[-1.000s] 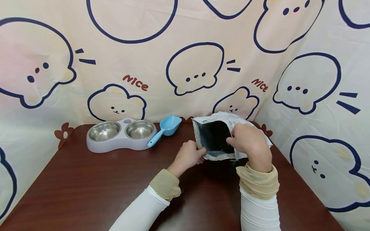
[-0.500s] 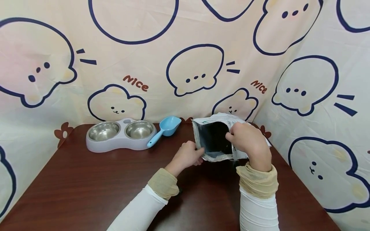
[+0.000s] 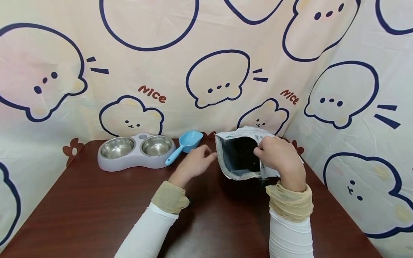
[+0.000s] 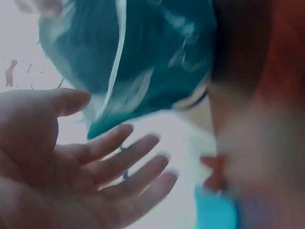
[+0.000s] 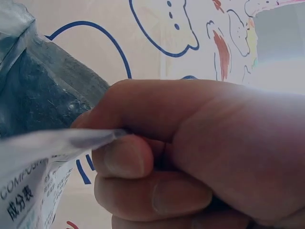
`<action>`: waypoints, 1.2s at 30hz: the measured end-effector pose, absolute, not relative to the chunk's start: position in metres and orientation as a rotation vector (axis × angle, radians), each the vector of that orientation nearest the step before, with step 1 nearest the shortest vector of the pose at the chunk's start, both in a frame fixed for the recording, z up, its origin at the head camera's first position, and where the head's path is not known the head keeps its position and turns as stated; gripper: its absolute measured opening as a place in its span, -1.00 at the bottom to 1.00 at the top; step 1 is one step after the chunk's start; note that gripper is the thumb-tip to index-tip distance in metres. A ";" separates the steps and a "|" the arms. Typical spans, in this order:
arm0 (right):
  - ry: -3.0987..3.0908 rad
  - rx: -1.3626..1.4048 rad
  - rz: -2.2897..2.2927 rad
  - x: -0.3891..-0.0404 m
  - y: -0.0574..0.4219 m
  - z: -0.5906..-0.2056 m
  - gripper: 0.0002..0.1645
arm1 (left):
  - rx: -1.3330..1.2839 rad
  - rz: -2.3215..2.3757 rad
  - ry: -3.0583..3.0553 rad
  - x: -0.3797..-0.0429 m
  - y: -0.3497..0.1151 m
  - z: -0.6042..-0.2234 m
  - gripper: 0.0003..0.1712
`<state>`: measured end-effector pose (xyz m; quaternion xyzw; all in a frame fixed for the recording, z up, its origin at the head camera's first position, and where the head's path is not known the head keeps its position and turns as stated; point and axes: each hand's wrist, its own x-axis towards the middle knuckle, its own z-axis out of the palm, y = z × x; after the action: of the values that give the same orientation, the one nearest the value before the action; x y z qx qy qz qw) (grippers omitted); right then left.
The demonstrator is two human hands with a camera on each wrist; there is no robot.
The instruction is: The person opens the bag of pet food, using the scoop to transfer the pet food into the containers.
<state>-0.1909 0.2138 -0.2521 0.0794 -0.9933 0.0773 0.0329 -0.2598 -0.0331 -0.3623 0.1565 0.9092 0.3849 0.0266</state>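
Observation:
A white and teal pouch bag (image 3: 228,156) stands with its mouth gaping toward me, its inside silvery and dark. My right hand (image 3: 280,156) pinches the right edge of that mouth between thumb and curled fingers. In the right wrist view, printed text shows on the bag (image 5: 35,93) just below the pinched rim. Off the bag's left side, my left hand (image 3: 194,163) holds nothing. The left wrist view has this hand (image 4: 71,164) with fingers spread beside the bag's teal face (image 4: 157,57).
A light grey double feeding bowl (image 3: 133,164) with two steel dishes stands at the back left of the brown table (image 3: 106,211). Against its right end leans a blue scoop (image 3: 191,139), just behind my left hand. Patterned cloth (image 3: 177,107) hangs close behind and along both sides.
My left hand has let go of the bag's left edge and moved left and up, toward the scoop. The right hand keeps its pinch on the bag, which has barely moved.

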 end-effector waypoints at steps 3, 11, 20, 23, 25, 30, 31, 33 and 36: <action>-3.058 0.242 0.245 -0.190 0.214 -0.251 -0.51 | 0.431 1.178 2.975 -0.268 -0.051 -0.359 -0.50; -3.079 0.223 0.274 -0.190 0.216 -0.251 -0.48 | 0.239 0.974 3.336 -0.294 -0.085 -0.387 -0.33; -3.093 0.216 0.266 -0.192 0.218 -0.251 -0.49 | 0.308 0.795 3.413 -0.308 -0.091 -0.414 -0.35; -3.092 0.220 0.266 -0.192 0.218 -0.251 -0.50 | 0.295 0.821 3.378 -0.309 -0.090 -0.417 -0.32; -3.089 0.222 0.266 -0.193 0.219 -0.250 -0.50 | 0.289 0.836 3.351 -0.309 -0.090 -0.418 -0.31; -3.084 0.221 0.281 -0.193 0.220 -0.251 -0.49 | 0.292 0.795 3.326 -0.309 -0.089 -0.420 -0.29; -3.084 0.221 0.285 -0.193 0.220 -0.251 -0.49 | 0.290 0.776 3.327 -0.309 -0.088 -0.421 -0.29; -3.086 0.219 0.292 -0.193 0.220 -0.252 -0.49 | 0.283 0.732 3.330 -0.309 -0.088 -0.423 -0.28; -3.087 0.223 0.303 -0.193 0.220 -0.252 -0.50 | 0.293 0.671 3.338 -0.309 -0.086 -0.425 -0.29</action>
<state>-0.1931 0.2202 -0.2524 0.0715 -0.9925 0.0975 0.0159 -0.3093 -0.0859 -0.4247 0.0849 0.9675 0.1945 -0.1377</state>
